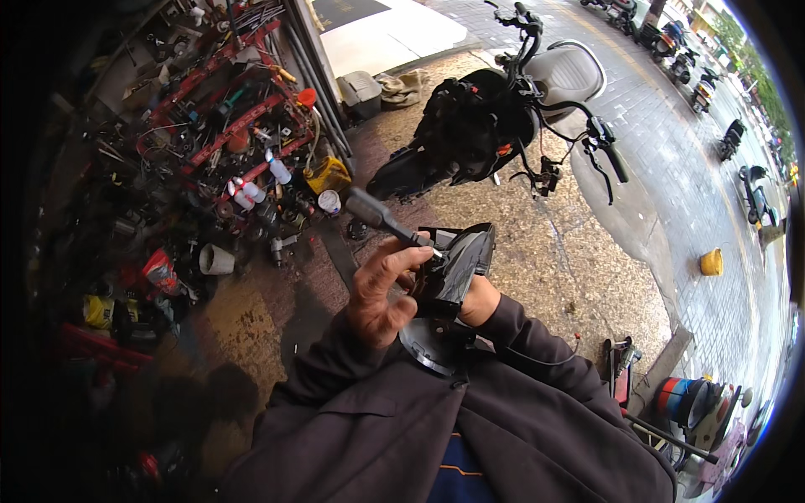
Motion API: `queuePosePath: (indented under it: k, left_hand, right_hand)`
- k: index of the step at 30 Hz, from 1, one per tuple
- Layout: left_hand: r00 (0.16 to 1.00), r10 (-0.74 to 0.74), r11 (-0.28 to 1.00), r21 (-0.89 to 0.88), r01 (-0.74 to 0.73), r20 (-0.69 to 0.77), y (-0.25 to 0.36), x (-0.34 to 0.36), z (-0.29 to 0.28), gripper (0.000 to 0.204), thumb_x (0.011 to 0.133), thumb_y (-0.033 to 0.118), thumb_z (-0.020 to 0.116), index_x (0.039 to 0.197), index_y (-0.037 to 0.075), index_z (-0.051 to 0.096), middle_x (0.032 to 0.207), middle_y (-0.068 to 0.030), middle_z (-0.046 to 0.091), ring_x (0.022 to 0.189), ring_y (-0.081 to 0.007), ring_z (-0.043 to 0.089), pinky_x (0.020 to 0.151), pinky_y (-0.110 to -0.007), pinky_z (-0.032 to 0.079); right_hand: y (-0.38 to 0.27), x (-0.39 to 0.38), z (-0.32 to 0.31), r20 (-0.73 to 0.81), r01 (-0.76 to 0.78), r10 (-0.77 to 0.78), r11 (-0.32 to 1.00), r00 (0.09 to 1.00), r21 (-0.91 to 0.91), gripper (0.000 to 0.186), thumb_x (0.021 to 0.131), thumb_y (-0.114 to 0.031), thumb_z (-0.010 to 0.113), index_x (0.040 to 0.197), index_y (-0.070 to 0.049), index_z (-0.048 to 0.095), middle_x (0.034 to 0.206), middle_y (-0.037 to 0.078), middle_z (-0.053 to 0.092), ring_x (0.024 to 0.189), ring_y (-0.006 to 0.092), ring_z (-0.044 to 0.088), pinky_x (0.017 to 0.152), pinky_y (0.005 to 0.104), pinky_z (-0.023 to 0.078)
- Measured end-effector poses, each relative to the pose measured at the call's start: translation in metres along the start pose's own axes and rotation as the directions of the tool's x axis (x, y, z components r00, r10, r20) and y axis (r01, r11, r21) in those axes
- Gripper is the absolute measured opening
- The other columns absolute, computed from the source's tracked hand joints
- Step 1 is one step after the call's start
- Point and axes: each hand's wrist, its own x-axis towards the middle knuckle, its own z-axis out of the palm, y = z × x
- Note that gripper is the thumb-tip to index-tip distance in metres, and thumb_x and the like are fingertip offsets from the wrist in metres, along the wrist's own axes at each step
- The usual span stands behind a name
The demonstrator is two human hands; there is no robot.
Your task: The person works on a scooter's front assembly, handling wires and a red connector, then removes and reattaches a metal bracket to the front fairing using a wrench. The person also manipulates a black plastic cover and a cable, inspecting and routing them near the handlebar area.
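My left hand (381,289) is closed, fingers pinching the thin front part of a screwdriver (375,211) with a thick dark-grey handle pointing up and left. Its metal tip lies against the near side of a glossy black headlight housing (461,268). Partly behind that housing, my right hand (480,302) grips it from the right, most of its fingers hidden. Just below, close to my jacket, is a curved dark piece with a silvery rim (429,348); whether it joins the housing cannot be made out. A thin wire (545,363) hangs by my right sleeve.
Ahead stands a black two-wheeler (470,126) with exposed handlebars and a pale seat (570,71). Tools and parts crowd a red rack (226,142) at left, beside a yellow jug (329,174) and white tub (329,201). Wire spools (679,401) stand at lower right; a yellow bucket (711,262) sits outside.
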Motion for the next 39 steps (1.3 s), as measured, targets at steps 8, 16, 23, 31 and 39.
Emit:
queuePosePath:
  k: [8, 16, 23, 31, 39]
  left_hand:
    - [0.943, -0.200, 0.980, -0.076, 0.186, -0.267, 0.032, 0.006, 0.011, 0.008, 0.086, 0.004, 0.060, 0.091, -0.002, 0.060, 0.107, -0.0211, 0.063, 0.097, -0.0193, 0.060, 0.085, -0.031, 0.047]
    - [0.880, -0.342, 0.923, -0.296, 0.247, -0.330, 0.050, 0.012, 0.016, 0.011, 0.082, -0.004, 0.061, 0.087, 0.000, 0.052, 0.104, -0.0204, 0.064, 0.091, -0.0159, 0.061, 0.084, -0.031, 0.048]
    - [0.756, -0.536, 0.773, -0.579, 0.259, -0.376, 0.049, 0.013, 0.022, 0.032, 0.085, 0.003, 0.063, 0.115, 0.001, 0.050, 0.097, -0.0136, 0.065, 0.090, -0.0168, 0.062, 0.085, -0.030, 0.049]
    - [0.789, -0.481, 0.860, -0.381, 0.340, -0.382, 0.046, 0.014, 0.028, 0.031, 0.081, 0.011, 0.070, 0.107, 0.000, 0.057, 0.090, -0.0088, 0.064, 0.085, -0.0174, 0.062, 0.078, -0.030, 0.050]
    - [0.883, -0.357, 0.913, -0.315, 0.260, -0.304, 0.055, 0.017, 0.030, 0.027, 0.079, 0.005, 0.075, 0.100, 0.002, 0.057, 0.088, -0.0032, 0.063, 0.082, -0.0081, 0.057, 0.076, -0.023, 0.046]
  right_hand:
    - [0.008, 0.007, 0.000, 0.195, -0.063, 0.061, 0.998, 0.979, 0.008, 0.023, 0.081, -0.003, 0.065, 0.103, -0.001, 0.063, 0.102, 0.005, 0.065, 0.095, 0.0128, 0.058, 0.077, 0.0305, 0.048]
    - [0.004, 0.016, 0.018, 0.145, 0.125, -0.158, 0.970, 0.977, 0.210, 0.041, 0.074, -0.005, 0.071, 0.113, -0.001, 0.056, 0.100, 0.005, 0.061, 0.092, 0.0123, 0.055, 0.078, 0.0290, 0.048]
    - [-0.004, 0.002, 0.006, 0.281, -0.080, 0.042, 0.989, 0.959, 0.124, 0.027, 0.076, -0.003, 0.068, 0.101, -0.001, 0.058, 0.085, 0.002, 0.061, 0.077, 0.0102, 0.053, 0.063, 0.0281, 0.047]
    - [-0.002, -0.006, 0.004, 0.260, 0.032, -0.072, 0.987, 0.963, 0.155, 0.028, 0.075, -0.002, 0.068, 0.102, -0.001, 0.060, 0.086, 0.003, 0.062, 0.077, 0.0107, 0.054, 0.064, 0.0305, 0.047]
    - [0.010, -0.010, 0.008, 0.264, 0.108, -0.121, 0.992, 0.957, 0.064, 0.031, 0.077, -0.004, 0.068, 0.108, -0.001, 0.062, 0.101, 0.008, 0.065, 0.093, 0.0158, 0.058, 0.077, 0.0319, 0.049]
